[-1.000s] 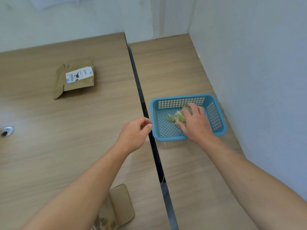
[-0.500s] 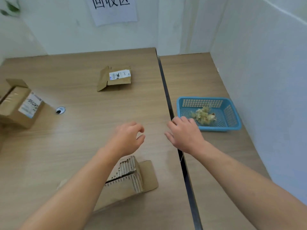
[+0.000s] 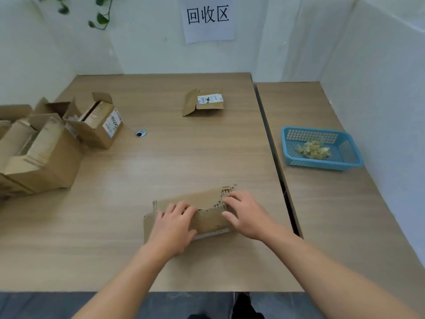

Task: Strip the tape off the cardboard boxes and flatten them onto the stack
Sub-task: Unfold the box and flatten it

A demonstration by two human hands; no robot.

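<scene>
Partway: one flattened box [image 3: 203, 102] starts the stack mid-table, tape scraps [image 3: 314, 149] sit in the blue basket [image 3: 322, 165], left hand [image 3: 172, 224] and right hand [image 3: 247, 215], apart, press flat-fingered on the near-edge torn box [image 3: 208, 222], open boxes [image 3: 46, 146] wait at left.

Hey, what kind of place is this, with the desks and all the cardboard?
Probably a recycling corner in an office or stockroom. The wall sign reads 回收区, recycling area. Opened cardboard boxes wait at the left, and a blue basket holds what looks like crumpled tape.
</scene>
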